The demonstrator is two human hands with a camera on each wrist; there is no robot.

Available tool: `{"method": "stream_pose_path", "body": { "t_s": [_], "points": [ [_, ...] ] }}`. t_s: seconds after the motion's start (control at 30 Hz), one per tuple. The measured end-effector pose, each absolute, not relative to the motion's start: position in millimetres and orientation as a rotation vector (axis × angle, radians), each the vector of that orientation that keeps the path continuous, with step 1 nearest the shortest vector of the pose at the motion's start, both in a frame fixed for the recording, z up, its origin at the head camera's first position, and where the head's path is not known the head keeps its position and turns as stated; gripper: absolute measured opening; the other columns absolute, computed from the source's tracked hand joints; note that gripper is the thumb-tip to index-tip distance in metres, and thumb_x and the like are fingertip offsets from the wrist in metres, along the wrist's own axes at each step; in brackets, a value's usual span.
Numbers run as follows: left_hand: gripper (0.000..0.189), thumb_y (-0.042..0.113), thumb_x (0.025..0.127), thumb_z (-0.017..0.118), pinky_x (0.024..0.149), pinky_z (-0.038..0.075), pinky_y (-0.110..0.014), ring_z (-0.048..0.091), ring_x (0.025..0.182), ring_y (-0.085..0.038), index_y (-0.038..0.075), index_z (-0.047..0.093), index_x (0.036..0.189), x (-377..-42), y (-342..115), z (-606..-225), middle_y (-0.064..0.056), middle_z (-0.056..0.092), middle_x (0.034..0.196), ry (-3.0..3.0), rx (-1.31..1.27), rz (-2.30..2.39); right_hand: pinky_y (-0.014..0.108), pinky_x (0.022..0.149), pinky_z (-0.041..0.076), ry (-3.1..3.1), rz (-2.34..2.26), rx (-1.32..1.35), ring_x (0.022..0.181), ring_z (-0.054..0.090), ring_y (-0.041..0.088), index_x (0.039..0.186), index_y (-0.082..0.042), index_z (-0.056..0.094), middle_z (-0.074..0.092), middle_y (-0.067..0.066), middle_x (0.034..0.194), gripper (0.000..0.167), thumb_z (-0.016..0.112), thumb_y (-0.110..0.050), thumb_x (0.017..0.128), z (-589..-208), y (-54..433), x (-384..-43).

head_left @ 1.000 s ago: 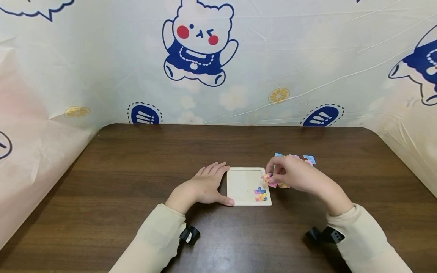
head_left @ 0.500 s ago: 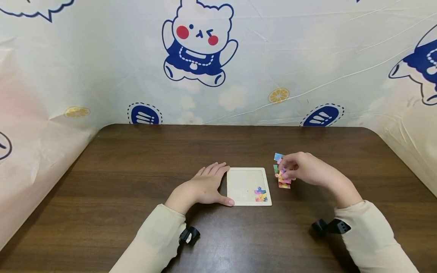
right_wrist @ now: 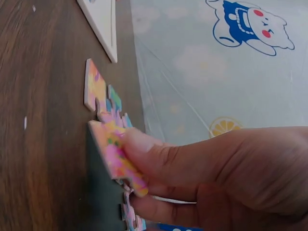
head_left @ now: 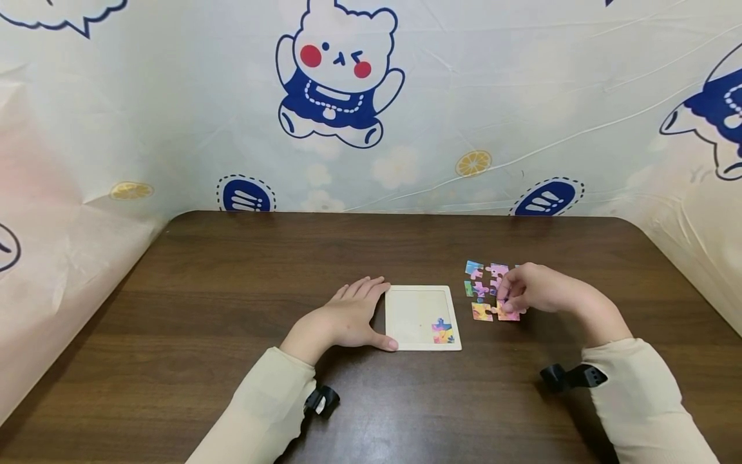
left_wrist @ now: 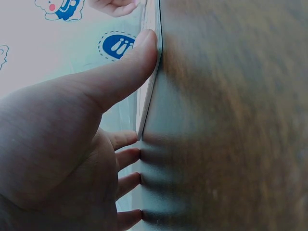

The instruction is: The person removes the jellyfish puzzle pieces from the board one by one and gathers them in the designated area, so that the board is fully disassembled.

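Note:
My right hand (head_left: 536,290) pinches a pink and yellow jigsaw piece (right_wrist: 113,149) between thumb and fingers. In the right wrist view the piece is tilted close over the table, beside a yellow-orange piece (right_wrist: 95,86). With fingers spread, my left hand (head_left: 350,319) rests at the left side of a square cream puzzle tray (head_left: 406,312). Its thumb (left_wrist: 144,45) presses the near left corner, and its index fingertip touches the far left one. Joined colourful pieces (head_left: 443,332) sit inside the tray's near right corner.
Several loose jigsaw pieces lie right of the tray, among them a blue one (head_left: 473,265) at the back left and a pink one (head_left: 498,269). My right hand hides part of this group. A printed cloth (head_left: 429,129) hangs behind the brown table (head_left: 278,251).
My right hand has moved right, away from the tray's right edge to the right side of the loose pieces, carrying the pink and yellow jigsaw piece. My left hand has stayed in place.

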State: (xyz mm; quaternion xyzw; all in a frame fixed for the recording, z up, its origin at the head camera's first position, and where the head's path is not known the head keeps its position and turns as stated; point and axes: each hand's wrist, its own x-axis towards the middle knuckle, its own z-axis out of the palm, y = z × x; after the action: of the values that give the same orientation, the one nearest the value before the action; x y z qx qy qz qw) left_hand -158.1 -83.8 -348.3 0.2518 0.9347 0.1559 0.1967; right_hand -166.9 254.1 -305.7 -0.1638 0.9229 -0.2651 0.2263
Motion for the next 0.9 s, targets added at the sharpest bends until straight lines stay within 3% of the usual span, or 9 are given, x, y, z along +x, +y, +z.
{"method": "stream_pose_path", "body": {
  "t_s": [0.57, 0.9],
  "points": [
    [0.110, 0.062, 0.078, 0.075, 0.120, 0.009, -0.049, 0.006, 0.151, -0.024, 0.015, 0.018, 0.159, -158.8, -83.5, -348.7, -0.002, 0.012, 0.165, 2.620, 0.701, 0.429, 0.032, 0.065, 0.044, 2.615, -0.669, -0.385, 0.070, 0.053, 0.016, 0.091, -0.001, 0.066, 0.060, 0.001, 0.076, 0.020, 0.080, -0.011, 0.083, -308.9, 256.9, -169.2],
    [0.110, 0.063, 0.078, 0.074, 0.120, 0.009, -0.048, 0.006, 0.151, -0.023, 0.015, 0.018, 0.159, -159.6, -83.7, -349.9, -0.001, 0.012, 0.165, 2.619, 0.703, 0.428, 0.031, 0.064, 0.046, 2.670, -0.688, -0.474, 0.072, 0.054, 0.016, 0.093, -0.002, 0.068, 0.064, 0.001, 0.082, 0.012, 0.075, -0.009, 0.087, -303.3, 243.9, -165.2]
  ]
}}
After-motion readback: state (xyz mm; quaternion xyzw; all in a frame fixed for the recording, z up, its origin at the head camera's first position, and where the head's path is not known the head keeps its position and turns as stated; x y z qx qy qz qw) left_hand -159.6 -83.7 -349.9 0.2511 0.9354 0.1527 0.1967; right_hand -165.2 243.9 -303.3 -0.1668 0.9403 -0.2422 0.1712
